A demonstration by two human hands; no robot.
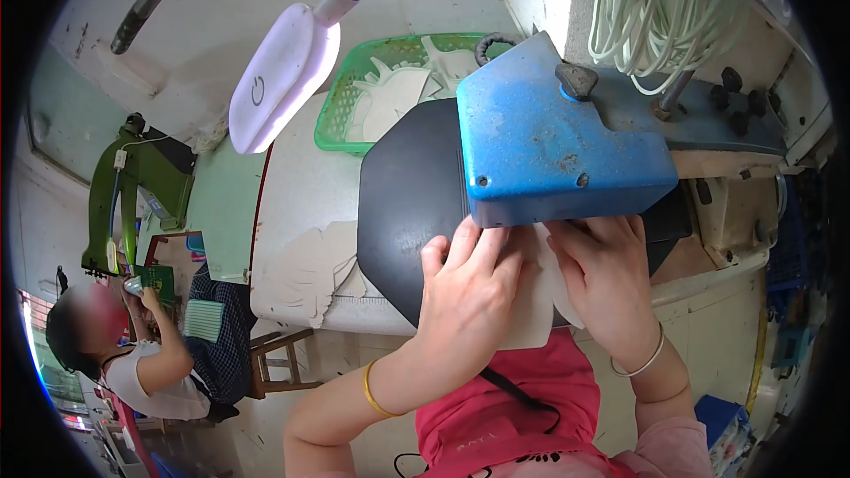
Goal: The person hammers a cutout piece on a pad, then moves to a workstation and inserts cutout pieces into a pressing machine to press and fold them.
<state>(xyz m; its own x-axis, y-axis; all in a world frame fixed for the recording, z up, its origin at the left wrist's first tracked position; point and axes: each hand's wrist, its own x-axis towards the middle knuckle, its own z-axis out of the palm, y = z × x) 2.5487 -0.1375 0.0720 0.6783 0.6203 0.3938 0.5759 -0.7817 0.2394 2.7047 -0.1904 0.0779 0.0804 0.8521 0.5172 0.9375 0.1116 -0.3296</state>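
A cream, leather-like flat piece (534, 319) lies between my two hands, its upper end hidden under the blue machine head (558, 146). My left hand (469, 301) grips the piece from the left, fingers bent toward the machine's lower edge. On the other side my right hand (613, 288) holds it, with the thumb side against its curved edge. The machine's lower edge partly hides the fingertips of both hands. Beneath the machine and around my left hand is a black work plate (403, 221) with angled corners.
Stacked cream pieces (310, 274) lie left of the plate. A green basket (336, 119) behind holds more. A purple-white lamp (283, 80) hangs above, and coiled pale cord (664, 18) hangs at upper right. A seated person (155, 363) works beside a green machine (115, 199).
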